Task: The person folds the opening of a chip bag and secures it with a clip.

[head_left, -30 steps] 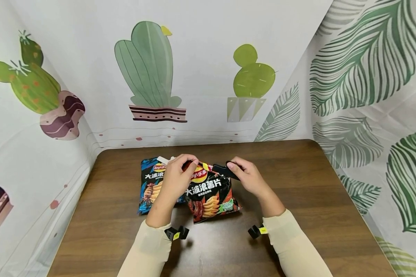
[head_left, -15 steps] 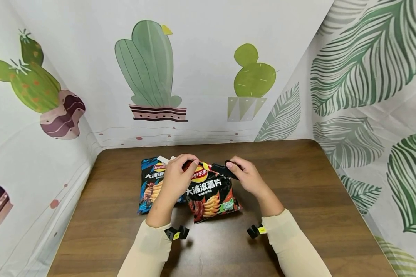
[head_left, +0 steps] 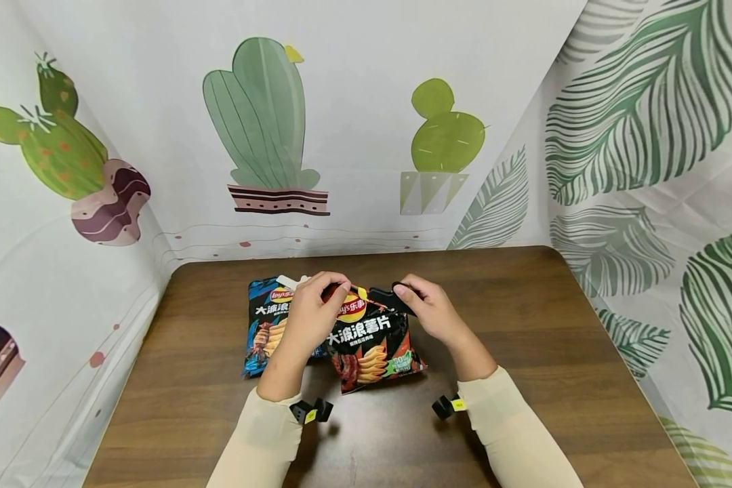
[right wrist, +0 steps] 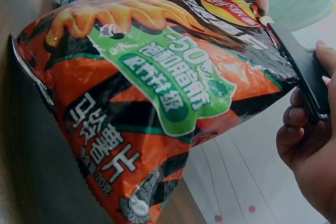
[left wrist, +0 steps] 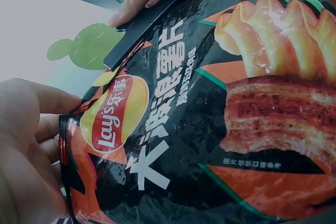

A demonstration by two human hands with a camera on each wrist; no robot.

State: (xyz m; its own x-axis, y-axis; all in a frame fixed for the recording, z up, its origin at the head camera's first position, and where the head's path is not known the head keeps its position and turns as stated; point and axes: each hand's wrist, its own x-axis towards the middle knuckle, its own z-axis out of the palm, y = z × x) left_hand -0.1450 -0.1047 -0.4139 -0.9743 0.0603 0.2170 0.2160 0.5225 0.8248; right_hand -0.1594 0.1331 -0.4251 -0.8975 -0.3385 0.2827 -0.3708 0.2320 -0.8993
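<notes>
A black and orange bag of potato chips point(head_left: 366, 346) is propped up between my hands, its top edge raised and its lower end close over the table. My left hand point(head_left: 317, 305) pinches the bag's upper left corner between thumb and fingers. A flat black bar-shaped tool point(left wrist: 149, 27) lies along the bag's top seam, over its right part. The thumb and curled fingers of my right hand point(head_left: 434, 308) grip this tool's outer end. In the right wrist view, the bar point(right wrist: 304, 69) meets the top edge, with the fingers underneath it.
Behind my left hand lies a blue bag of potato chips point(head_left: 268, 335), partly hidden, with a white strip-like thing point(head_left: 287, 282) at its top. The brown wooden table point(head_left: 524, 325) ends at a printed cloth backdrop point(head_left: 366, 135).
My right hand has slid slightly left with the black tool, which now covers a little more of the top seam. My left hand and both bags have hardly moved.
</notes>
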